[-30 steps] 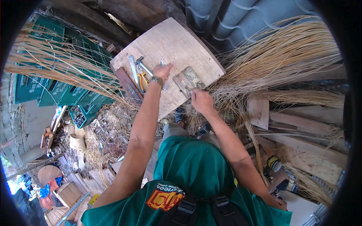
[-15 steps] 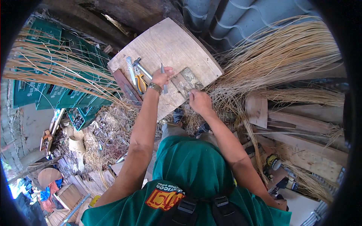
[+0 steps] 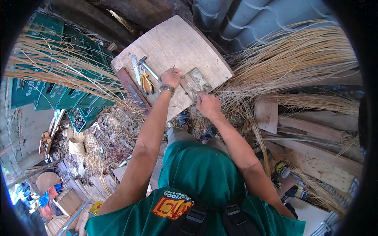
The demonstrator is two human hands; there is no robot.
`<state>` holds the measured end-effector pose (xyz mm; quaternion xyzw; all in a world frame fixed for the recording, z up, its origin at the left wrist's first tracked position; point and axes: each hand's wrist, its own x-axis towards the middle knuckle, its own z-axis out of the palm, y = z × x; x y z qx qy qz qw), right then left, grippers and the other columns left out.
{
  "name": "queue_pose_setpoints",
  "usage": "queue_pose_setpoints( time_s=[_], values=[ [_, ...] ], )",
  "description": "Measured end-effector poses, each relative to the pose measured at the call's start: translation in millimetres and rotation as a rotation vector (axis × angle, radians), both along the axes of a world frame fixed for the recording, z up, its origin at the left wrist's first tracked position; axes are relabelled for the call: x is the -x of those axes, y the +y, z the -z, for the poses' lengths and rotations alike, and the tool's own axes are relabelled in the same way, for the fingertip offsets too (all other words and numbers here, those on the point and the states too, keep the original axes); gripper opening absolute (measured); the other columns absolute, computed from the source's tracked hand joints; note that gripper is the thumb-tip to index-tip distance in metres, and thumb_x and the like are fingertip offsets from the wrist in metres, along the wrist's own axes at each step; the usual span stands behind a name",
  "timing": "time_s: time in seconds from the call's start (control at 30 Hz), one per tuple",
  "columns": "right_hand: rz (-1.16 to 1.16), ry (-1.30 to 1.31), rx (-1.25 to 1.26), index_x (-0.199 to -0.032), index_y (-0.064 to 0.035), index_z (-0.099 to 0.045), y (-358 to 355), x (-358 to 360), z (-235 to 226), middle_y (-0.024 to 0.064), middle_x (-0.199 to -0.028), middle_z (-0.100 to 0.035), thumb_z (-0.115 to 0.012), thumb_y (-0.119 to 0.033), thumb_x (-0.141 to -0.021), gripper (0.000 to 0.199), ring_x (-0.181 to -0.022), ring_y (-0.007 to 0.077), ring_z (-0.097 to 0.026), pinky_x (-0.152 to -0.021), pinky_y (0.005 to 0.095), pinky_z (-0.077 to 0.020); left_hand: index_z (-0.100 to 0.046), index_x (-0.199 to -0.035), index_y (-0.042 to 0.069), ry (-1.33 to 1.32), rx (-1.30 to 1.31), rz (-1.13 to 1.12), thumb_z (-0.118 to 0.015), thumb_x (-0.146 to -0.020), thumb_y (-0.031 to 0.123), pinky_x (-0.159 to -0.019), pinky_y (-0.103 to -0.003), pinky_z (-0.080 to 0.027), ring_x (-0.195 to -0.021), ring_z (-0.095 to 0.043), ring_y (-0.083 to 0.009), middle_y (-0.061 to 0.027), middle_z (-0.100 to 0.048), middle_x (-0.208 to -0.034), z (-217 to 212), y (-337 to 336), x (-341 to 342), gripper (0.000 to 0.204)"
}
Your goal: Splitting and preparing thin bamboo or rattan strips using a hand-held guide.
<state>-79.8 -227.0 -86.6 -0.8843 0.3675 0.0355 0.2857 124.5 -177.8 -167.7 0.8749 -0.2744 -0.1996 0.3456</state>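
The left hand (image 3: 171, 77) pinched a thin metal spike upright on the wooden board (image 3: 177, 43); the right hand (image 3: 208, 105) gripped straw strands (image 3: 236, 98) at the board's near edge, beside a small block (image 3: 195, 82); pliers (image 3: 146, 83) lay leftward, bare board beyond.

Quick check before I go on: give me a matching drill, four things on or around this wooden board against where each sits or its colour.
Things:
1. pliers
2. crates
3. bundle of straw-like fibres
4. left hand

Descriptions:
A. dark green, stacked left of the wooden board
B. pale tan, fanned out right of the board
C. yellow handles, lying on the board
D. on the board, wears a metal wristband

Pairs: 1-C, 2-A, 3-B, 4-D
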Motion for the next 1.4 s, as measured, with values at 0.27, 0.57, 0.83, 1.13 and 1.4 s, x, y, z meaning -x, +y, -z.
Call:
queue_pose_setpoints(
  time_s=[0.27, 0.57, 0.83, 1.13, 1.4],
  values=[
    [0.031, 0.008, -0.034, -0.089, -0.009, -0.065, 1.6, 10.2, 8.8, 0.0191, -0.077, -0.066, -0.051, -0.026, -0.088, 0.021, -0.074, 0.0373, -0.066, -0.068, 0.0483, -0.0524, -0.063, -0.089, -0.003, 0.71, 0.021, -0.213, -0.05, -0.089, 0.032, -0.061, -0.035, -0.049, -0.075, -0.065, -0.0217, -0.0133, -0.066, -0.076, -28.5, 37.5, 2.8, 0.037],
    [0.039, 0.04, -0.082, -0.092, -0.0102, -0.065, 0.0, 12.2, 8.7, 0.0187, -0.079, -0.067, -0.051, -0.028, -0.089, 0.023, -0.076, 0.0373, -0.066, -0.068, 0.0484, -0.0523, -0.061, -0.087, 0.004, 0.022, -0.038, 0.487, -0.047, -0.094, 0.034, -0.071, -0.049, -0.048, -0.08, -0.061, -0.0421, -0.0217, -0.064, -0.081, -27.5, 48.6, 37.1, 0.033],
    [0.07, -0.065, -0.155, -0.094, -0.0093, -0.064, 3.1, 30.3, 22.7, 0.0195, -0.08, -0.066, -0.047, -0.031, -0.092, 0.027, -0.078, 0.0392, -0.064, -0.071, 0.049, -0.0508, -0.064, -0.08, 0.005, 0.076, -0.219, 0.405, -0.048, -0.093, 0.042, -0.065, -0.039, -0.049, -0.065, -0.065, -0.0276, -0.0097, -0.064, -0.064, -11.3, 39.4, 40.5, 0.042],
    [0.262, 0.396, -0.56, -0.093, -0.0061, -0.063, 59.1, 387.0, 133.3, 0.0167, -0.087, -0.064, -0.051, -0.032, -0.091, 0.029, -0.082, 0.0354, -0.062, -0.07, 0.044, -0.0472, -0.065, -0.079, 0.007, 0.103, -0.258, 0.406, -0.05, -0.089, 0.043, -0.074, -0.043, -0.049, -0.077, -0.064, -0.0332, -0.013, -0.066, -0.073, -13.9, 39.5, 28.8, 0.041],
    [0.128, 0.926, -0.25, -0.127, -0.0071, -0.051, 74.9, 578.5, 125.4, 0.0248, -0.121, -0.056, -0.055, -0.034, -0.087, 0.048, -0.112, 0.0396, -0.055, -0.094, 0.0484, -0.0443, -0.066, -0.08, 0.007, 0.163, -0.274, 0.362, -0.05, -0.089, 0.043, -0.071, -0.042, -0.05, -0.075, -0.065, -0.0312, -0.012, -0.066, -0.071, -11.5, 35.7, 33.9, 0.04]
  ],
)
